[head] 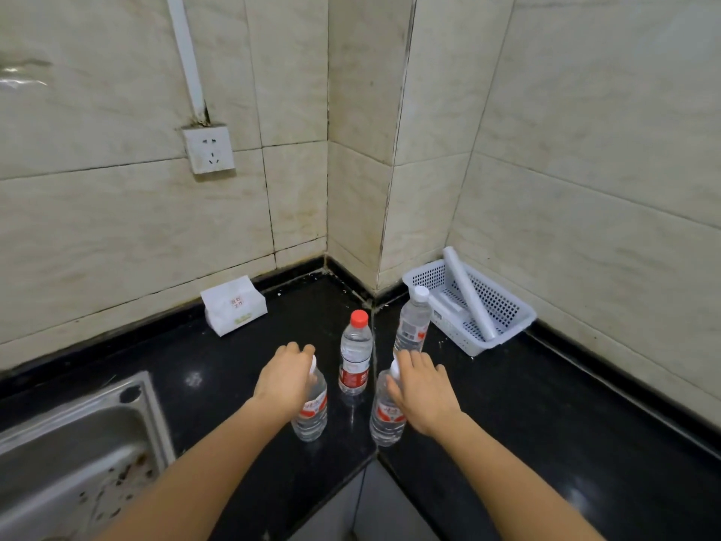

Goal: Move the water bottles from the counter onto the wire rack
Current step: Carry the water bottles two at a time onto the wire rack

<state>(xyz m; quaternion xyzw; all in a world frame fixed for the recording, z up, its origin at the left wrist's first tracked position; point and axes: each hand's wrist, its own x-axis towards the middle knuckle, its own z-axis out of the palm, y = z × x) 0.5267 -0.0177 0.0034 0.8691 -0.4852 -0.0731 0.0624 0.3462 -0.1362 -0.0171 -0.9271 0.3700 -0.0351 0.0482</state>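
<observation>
Four water bottles stand upright on the black counter, grouped near the corner. Taking the red-cap bottle as clock centre, the front-left bottle is at approx. 7 o'clock. The front-right bottle is at approx. 5, and the back-right bottle, white cap, is at approx. 1-2. None of them touch each other.

Left hand sits on top of the front-left bottle, fingers curled down over cap & neck. Only a sliver of white cap shows at the hand's 3 o'clock edge. The bottle body shows below the hand at its 5 o'clock, and the base looks to be on the counter.

Right hand holds the front-right bottle the same way, fingers curled round the top and thumb along the shoulder. The white cap peeks out at the hand's 10 o'clock. The body lies at the hand's 8 o'clock, base also on the counter.

Other stuff, again from the red-cap bottle:
- White mesh basket at 2 o'clock against the right wall, w/ a white roll leaning in it. The back-right bottle is just beside its near-left corner.
- Tissue pack at 10 o'clock, against the back wall.
- Steel sink at 8 o'clock, well apart.
- Socket at 11 o'clock, up on the tiles.
</observation>
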